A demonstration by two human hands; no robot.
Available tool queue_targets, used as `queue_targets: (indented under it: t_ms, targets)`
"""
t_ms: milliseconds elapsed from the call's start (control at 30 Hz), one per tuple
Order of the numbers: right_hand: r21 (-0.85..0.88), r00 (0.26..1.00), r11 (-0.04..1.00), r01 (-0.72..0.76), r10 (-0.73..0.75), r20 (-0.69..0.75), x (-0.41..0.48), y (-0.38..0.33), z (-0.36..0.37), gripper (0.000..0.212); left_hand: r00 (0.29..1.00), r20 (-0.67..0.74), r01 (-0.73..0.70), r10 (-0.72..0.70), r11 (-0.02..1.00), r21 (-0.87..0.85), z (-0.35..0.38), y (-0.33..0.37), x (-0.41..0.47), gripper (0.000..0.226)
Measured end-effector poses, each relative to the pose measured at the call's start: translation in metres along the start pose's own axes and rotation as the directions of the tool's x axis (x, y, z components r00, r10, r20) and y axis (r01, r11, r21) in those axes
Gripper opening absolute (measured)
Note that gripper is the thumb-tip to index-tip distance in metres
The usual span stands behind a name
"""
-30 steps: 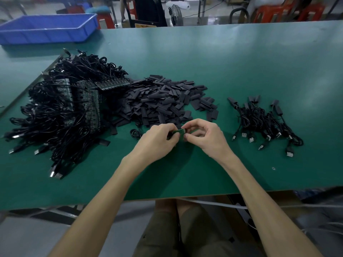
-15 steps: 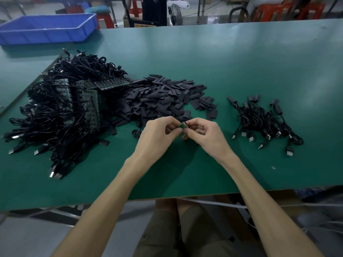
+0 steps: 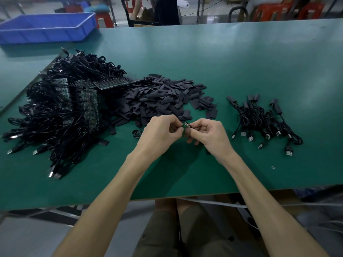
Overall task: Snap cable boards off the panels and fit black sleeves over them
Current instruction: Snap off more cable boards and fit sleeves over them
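Edges: the worktop (image 3: 241, 62) has its near edge at 6 o'clock, just below the forearms. Its left edge runs slantwise past the cable heap (image 3: 61, 112).
Open room: bare green surface lies from 12 to 3 o'clock, and in a strip between the hands and the near edge.
Counts: one blue tray (image 3: 46, 26) at 10 o'clock, far corner. At least three green panels (image 3: 111, 84) lie tangled in the heap. The black sleeves (image 3: 163, 97) at 12 o'clock are too many to count. The sleeved cables (image 3: 263, 123) at 3 o'clock form one small bundle, number unclear.
Left hand (image 3: 159, 134): fingers curled, pinching the left end of the small board (image 3: 186, 125).
Right hand (image 3: 209, 135): thumb and fingers curled, pinching the board's right end.
Board: held between both hands above the worktop, just in front of the sleeves.
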State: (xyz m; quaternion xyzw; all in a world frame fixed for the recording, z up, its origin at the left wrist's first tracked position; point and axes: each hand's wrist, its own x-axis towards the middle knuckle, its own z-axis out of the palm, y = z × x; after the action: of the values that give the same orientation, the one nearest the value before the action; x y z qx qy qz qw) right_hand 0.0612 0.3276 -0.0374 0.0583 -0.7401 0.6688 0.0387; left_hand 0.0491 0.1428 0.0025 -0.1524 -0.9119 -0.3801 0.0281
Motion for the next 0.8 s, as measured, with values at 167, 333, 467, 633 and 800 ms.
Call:
queue_targets:
  t_ms: [167,333,467,633,800]
  targets:
    - [0.030,1.000,1.000,-0.007,0.007,0.004,0.001,0.002,0.000,0.006,0.999,-0.036,-0.027,0.025,0.999,-0.037,0.004,-0.003,-0.002,0.003]
    - [0.058,1.000,0.998,-0.005,0.005,0.011,0.001,0.002,-0.001,0.005,0.989,-0.088,-0.117,0.120,0.992,0.035,0.009,-0.001,-0.007,0.005]
    - [0.059,1.000,0.998,0.007,-0.008,0.010,0.000,0.001,-0.001,0.007,0.987,-0.096,-0.125,0.126,0.992,0.018,0.009,-0.001,-0.007,0.005]
    - [0.056,1.000,0.998,0.000,-0.001,0.005,-0.001,0.001,0.000,0.005,0.976,-0.134,-0.169,0.174,0.984,0.050,0.014,0.000,-0.012,0.004]
    - [0.039,1.000,0.999,0.009,-0.009,-0.002,-0.002,0.000,0.000,0.005,0.966,-0.145,-0.200,0.213,0.975,0.095,0.017,0.002,-0.015,0.006]
